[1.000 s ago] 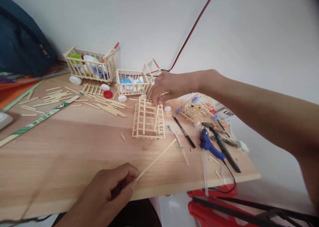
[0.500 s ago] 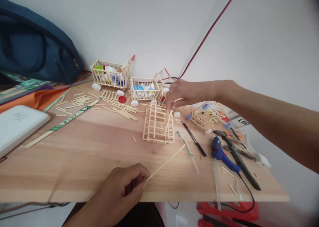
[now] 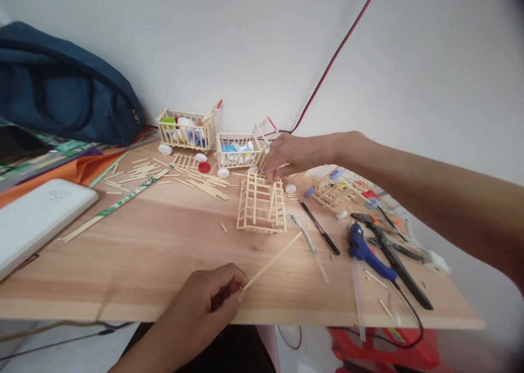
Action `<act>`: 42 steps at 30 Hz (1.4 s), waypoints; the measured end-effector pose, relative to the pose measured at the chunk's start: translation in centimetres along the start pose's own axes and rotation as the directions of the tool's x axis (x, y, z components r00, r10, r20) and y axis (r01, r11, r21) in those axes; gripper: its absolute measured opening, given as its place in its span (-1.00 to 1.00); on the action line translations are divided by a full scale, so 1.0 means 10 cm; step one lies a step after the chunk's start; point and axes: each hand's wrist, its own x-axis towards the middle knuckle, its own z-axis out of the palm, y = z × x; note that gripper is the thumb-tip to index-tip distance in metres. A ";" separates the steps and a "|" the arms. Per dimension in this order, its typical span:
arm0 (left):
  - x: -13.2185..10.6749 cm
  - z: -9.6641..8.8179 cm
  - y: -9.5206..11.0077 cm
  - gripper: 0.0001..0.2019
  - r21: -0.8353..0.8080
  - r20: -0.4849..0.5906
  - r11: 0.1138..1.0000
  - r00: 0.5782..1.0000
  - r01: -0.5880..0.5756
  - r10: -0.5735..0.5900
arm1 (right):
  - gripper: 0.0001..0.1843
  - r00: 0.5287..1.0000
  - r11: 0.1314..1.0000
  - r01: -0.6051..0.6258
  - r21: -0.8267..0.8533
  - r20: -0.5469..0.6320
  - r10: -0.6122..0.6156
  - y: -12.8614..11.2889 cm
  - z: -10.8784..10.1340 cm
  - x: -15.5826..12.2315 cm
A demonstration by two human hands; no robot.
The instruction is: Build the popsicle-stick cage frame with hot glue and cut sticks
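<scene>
Near the front edge of the table, my left hand (image 3: 208, 296) pinches one end of a thin wooden stick (image 3: 273, 260), which points up and to the right. Beyond its tip stands a small open frame (image 3: 262, 203) built of such sticks, with loose-looking sticks slanting across its top. My right hand (image 3: 281, 157) reaches over the far right corner of this frame, fingers closed and pointing down. What those fingertips grip, if anything, is hidden. Just behind is a small stick cart (image 3: 239, 152) with white wheels and blue and white bottle caps inside.
A larger stick cart (image 3: 186, 130) and cut sticks (image 3: 204, 184) lie back left, near a white power bank (image 3: 45, 220) and blue bag (image 3: 69, 83). To the right are a pen (image 3: 319, 227), a tipped stick cart (image 3: 339, 190), a blue glue gun (image 3: 368, 255) and pliers (image 3: 397, 269).
My view has turned slightly left. My right hand has shifted a little left and down over the frame's far corner. My left hand keeps its pinch on the stick.
</scene>
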 end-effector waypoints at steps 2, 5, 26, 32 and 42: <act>0.00 0.00 0.01 -0.79 -0.008 0.001 1.000 1.000 0.006 -0.006 | -0.84 1.000 1.000 -0.014 0.011 -0.008 0.014 0.01 0.01 0.02; -0.01 0.00 0.00 -0.80 -0.020 0.006 1.000 1.000 0.008 -0.008 | -0.86 0.998 0.994 -0.052 0.096 -0.019 0.054 0.04 0.04 0.04; 0.06 -0.43 0.06 -0.78 -0.207 -0.339 0.972 0.940 -0.109 0.033 | -0.83 0.900 0.939 -0.172 0.299 -0.339 0.273 -0.66 0.04 -0.67; 0.17 -0.91 0.03 -0.82 0.509 -0.645 0.837 0.733 0.201 0.216 | -0.85 0.680 0.810 -0.374 0.452 -0.460 0.571 -1.21 0.24 -0.77; 0.18 -0.90 -0.29 -0.75 0.720 -0.594 0.600 0.758 0.349 0.271 | -0.85 0.549 0.751 -0.348 0.562 -0.527 0.649 -1.58 0.74 -0.61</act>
